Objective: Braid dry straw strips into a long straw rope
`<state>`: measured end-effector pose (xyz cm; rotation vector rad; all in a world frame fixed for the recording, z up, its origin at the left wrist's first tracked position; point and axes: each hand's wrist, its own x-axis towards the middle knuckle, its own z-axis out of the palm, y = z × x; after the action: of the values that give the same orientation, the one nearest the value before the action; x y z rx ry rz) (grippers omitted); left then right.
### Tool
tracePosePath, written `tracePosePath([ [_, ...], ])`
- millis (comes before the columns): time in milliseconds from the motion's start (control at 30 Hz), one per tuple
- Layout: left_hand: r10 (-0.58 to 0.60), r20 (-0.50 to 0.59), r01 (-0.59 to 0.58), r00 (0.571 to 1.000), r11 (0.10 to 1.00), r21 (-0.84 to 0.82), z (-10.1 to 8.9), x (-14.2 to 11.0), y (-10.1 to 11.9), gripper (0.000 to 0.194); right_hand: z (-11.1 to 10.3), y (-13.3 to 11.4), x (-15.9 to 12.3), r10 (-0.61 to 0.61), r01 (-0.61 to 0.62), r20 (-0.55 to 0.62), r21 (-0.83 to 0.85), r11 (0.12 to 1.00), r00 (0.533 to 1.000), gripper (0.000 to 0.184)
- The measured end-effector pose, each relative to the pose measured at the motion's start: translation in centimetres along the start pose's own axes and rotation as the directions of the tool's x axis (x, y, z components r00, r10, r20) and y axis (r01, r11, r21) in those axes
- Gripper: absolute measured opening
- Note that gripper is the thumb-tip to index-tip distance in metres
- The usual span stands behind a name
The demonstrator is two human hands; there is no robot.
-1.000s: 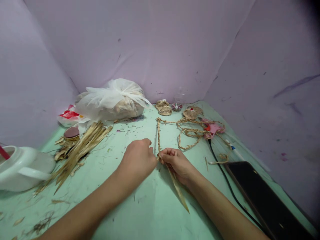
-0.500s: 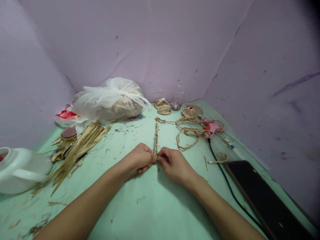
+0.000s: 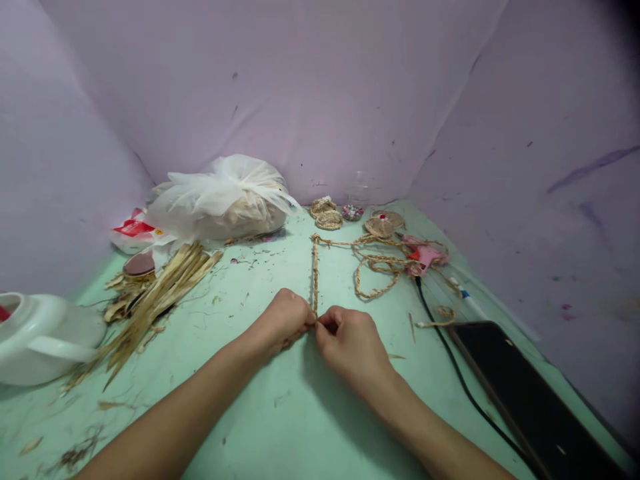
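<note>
A braided tan fibre cord (image 3: 315, 273) runs straight from the far middle of the green surface down to my two hands. My left hand (image 3: 290, 319) is closed, its fingers pinched on the cord's near end. From the other side my right hand (image 3: 350, 337) pinches the same end between thumb and forefinger. The fingertips of both hands meet there and hide the tip of the cord. At its far end the cord bends right and runs into loose loops beside a pink glue gun (image 3: 425, 255).
On the left lie dried fibre strips (image 3: 155, 300), a white watering can (image 3: 45, 340) and a filled plastic bag (image 3: 225, 197). Woven discs (image 3: 383, 223) and a jar of beads (image 3: 353, 211) stand at the back. A dark phone (image 3: 525, 393) and black cable (image 3: 455, 363) lie right.
My right hand has shifted slightly down, its fingers still pinched at the cord's end. My left hand stays nearly in place, fingers closed. The cord stays stretched straight.
</note>
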<state>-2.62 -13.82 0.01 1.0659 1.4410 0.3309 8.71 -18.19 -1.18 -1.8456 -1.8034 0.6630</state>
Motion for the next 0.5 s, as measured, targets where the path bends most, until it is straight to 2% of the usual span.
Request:
tracePosePath([
  [67, -0.011, 0.056, 0.014, 0.998, 0.998, -0.055, -0.2, -0.2, 0.1, 0.016, 0.6, -0.2, -0.7, -0.076, 0.071, -0.054, -0.083, 0.994, 0.996, 0.019],
  [133, 0.031, 0.093, -0.024, 0.995, 0.997, -0.077, -0.5, -0.3, 0.1, 0.017, 1.2, -0.3, -1.3, -0.153, 0.135, -0.075, -0.21, 0.968, 0.985, 0.019],
  [267, 0.116, 0.093, -0.111, 0.989, 0.992, -0.055, -0.7, 0.1, -0.5, 0.015, 1.8, -0.3, -1.9, -0.22, 0.203, -0.003, -0.379, 0.903, 0.975, 0.02],
  [400, 0.173, 0.079, -0.176, 0.982, 0.984, 0.031, -0.6, 0.8, -1.1, 0.006, 0.4, -1.0, -1.6, -0.202, 0.232, 0.117, -0.379, 0.896, 0.972, 0.021],
  [500, 0.152, 0.079, -0.16, 0.985, 0.982, 0.101, -0.6, 0.9, -1.1, 0.008, -1.2, -1.8, -2.4, -0.214, 0.269, 0.209, -0.29, 0.918, 0.954, 0.017],
])
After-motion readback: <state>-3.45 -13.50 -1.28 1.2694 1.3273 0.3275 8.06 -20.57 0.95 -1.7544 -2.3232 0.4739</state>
